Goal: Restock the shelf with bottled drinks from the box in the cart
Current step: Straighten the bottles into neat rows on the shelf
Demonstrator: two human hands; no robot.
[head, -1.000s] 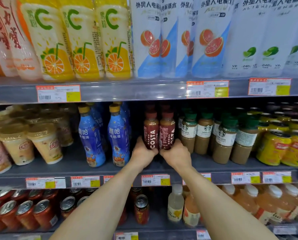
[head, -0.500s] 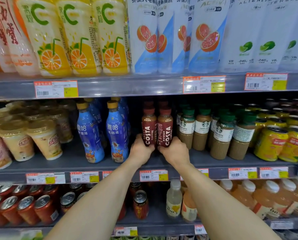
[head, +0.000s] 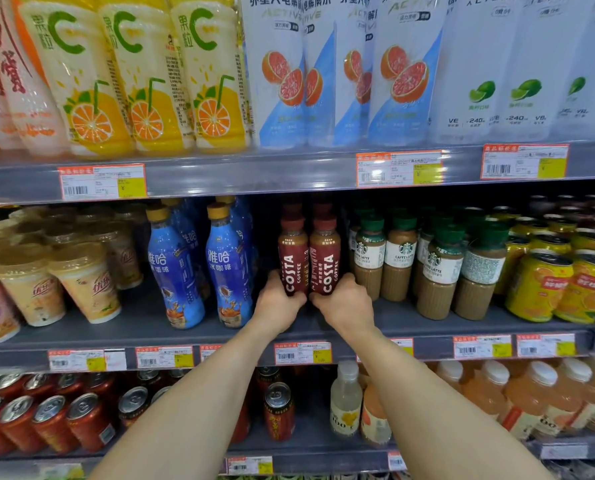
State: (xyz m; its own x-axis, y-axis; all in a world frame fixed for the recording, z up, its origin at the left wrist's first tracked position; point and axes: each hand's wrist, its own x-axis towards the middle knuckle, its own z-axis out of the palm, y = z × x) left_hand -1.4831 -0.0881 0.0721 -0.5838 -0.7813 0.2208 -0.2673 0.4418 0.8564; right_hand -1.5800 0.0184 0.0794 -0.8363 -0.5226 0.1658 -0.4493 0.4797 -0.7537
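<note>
Your left hand (head: pixel 278 304) is wrapped round the lower part of one dark red coffee bottle (head: pixel 292 258), and your right hand (head: pixel 346 304) grips a second coffee bottle (head: pixel 324 261) the same way. The two bottles stand upright and touch side by side, their labels facing you. Both are at the middle shelf (head: pixel 143 327), set back from its front edge. Your hands hide their bases, so you cannot tell whether they rest on the shelf board. Your hands meet at the knuckles below the bottles. Behind the pair, more red caps (head: pixel 293 208) show in the dark of the same row.

Just to the left of your bottles stand blue bottles (head: pixel 227 268) with yellow caps, and further left a cluster of lidded cups (head: pixel 84 282). Just to the right stand green-capped latte bottles (head: pixel 370 261), touching or nearly touching your right hand, then yellow cans (head: pixel 538 285) at the far right.

On the shelf above stand orange juice bottles (head: pixel 150 84), grapefruit drink bottles (head: pixel 282 74) and lime drink bottles (head: pixel 479 74). On the shelf below, red cans (head: pixel 50 420) fill the left, a pale bottle (head: pixel 346 400) stands between your forearms, and peach-coloured bottles (head: pixel 528 393) fill the right. Price tags (head: pixel 102 181) line the shelf edges.
</note>
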